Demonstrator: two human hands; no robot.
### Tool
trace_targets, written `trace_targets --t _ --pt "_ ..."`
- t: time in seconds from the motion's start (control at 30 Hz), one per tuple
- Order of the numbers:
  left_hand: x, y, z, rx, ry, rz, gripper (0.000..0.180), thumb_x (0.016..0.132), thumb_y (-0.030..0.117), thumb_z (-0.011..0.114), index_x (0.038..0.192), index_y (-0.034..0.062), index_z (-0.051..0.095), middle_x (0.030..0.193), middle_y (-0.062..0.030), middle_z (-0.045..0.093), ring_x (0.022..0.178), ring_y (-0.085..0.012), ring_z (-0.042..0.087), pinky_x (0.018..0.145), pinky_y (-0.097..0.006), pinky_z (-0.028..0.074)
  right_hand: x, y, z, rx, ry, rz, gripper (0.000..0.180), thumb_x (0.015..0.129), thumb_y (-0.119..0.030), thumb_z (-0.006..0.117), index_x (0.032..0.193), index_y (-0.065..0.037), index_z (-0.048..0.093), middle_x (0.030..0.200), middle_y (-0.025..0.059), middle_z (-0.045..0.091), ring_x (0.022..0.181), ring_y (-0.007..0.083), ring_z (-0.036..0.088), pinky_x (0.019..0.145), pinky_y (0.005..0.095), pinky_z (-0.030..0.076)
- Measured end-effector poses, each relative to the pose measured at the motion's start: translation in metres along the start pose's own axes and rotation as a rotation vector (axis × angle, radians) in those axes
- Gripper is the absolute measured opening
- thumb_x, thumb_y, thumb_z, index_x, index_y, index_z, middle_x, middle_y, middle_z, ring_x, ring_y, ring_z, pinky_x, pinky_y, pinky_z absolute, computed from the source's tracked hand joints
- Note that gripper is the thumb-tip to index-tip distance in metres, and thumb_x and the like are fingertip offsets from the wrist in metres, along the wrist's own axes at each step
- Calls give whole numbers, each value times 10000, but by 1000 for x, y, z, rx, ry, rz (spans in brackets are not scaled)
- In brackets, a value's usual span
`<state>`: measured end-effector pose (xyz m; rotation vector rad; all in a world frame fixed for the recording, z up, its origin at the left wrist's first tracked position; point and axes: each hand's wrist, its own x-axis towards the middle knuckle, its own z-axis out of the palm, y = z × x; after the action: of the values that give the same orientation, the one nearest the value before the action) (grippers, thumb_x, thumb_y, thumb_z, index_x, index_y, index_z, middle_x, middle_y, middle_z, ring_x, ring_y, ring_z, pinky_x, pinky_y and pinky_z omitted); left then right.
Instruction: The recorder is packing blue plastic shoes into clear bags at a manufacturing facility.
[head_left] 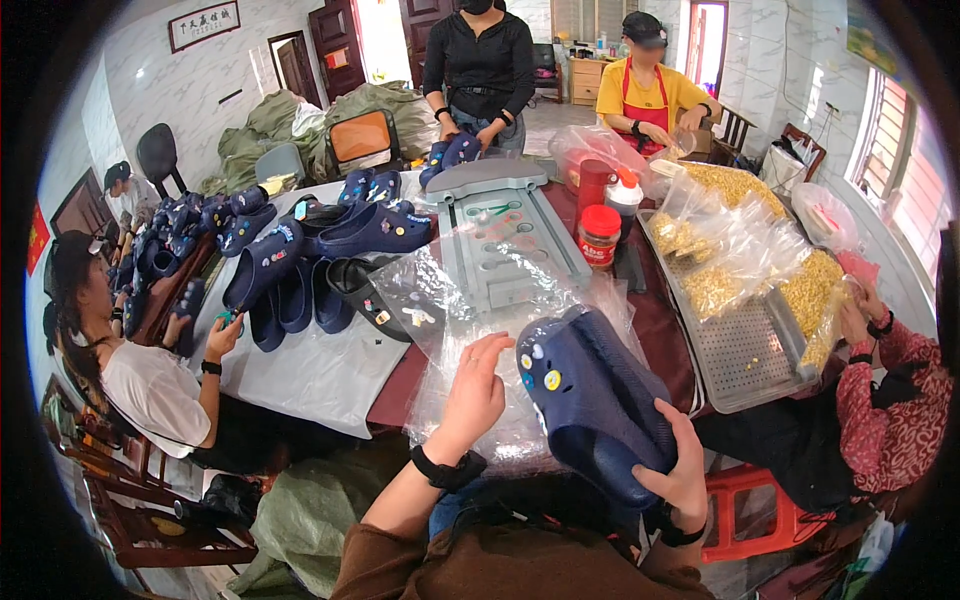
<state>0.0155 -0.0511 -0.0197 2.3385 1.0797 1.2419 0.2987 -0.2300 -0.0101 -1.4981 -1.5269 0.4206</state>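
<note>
Clogs in hand at centre frame: a pair of navy foam clogs [590,400], stacked sole to sole, toe ends pointing to 11 o'clock, small round charms showing on the upper near the toe. Right hand [682,470] is clamped on the heel end from the 5 o'clock side, thumb on top, fingers wrapped under. Left hand [472,395] sits at 9 o'clock of the pair, fingers spread and pinching the clear plastic bag [455,300], which lies crumpled between the clogs and the surface [660,320] and reaches up toward 12 o'clock.

Judged step: bagging. The pair is held just beside the bag, not yet inside it; cannot tell where the bag mouth lies under the folds.

Next move, as judged, calls for the left hand to find and hold the mouth open while the right hand feeds the pair in toe first. Thin film clings and could catch on the charms, so a wide opening matters.

Surroundings: a heap of more navy clogs [320,240] at 10 o'clock; a grey plastic jig [505,220] at 12 o'clock; a red-lidded jar [600,235] at 1 o'clock; a perforated metal tray [740,350] with bags of yellow pieces at 2 o'clock. Other people work along the edges.
</note>
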Motion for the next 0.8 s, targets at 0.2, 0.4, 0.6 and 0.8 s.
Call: trace_targets --t 0.2,0.4,0.6,0.8 --pt "-3 16 7 -13 -121 42 456 959 15 544 1415 9 537 1517 -220 493 1442 -407 418 1205 -484 319 2 -13 3 8 -116 63 918 547 -228 800 1400 -5 548 1238 174 604 1173 309 593 1055 367 425" --pt "-3 36 -6 -59 -185 94 471 974 29 530 1445 27 524 1576 -192 438 1497 -394 348 1238 -499 255 -1 12 14 170 -32 4 912 574 -195 810 1424 -21 530 1249 155 604 1179 301 593 1052 378 432" --pt "0 49 -15 -57 -206 118 507 953 -1 540 1458 36 519 1601 -165 416 1528 -379 295 1247 -514 220 0 16 37 276 58 10 917 591 -183 807 1439 4 512 1324 165 583 1251 306 559 1102 381 398" --pt "-3 57 -22 -112 -239 159 544 927 -28 546 1468 27 506 1604 -160 417 1533 -380 287 1248 -532 200 3 -7 40 74 119 -34 887 602 -142 793 1430 -2 507 1214 175 586 1136 325 585 1032 407 442"
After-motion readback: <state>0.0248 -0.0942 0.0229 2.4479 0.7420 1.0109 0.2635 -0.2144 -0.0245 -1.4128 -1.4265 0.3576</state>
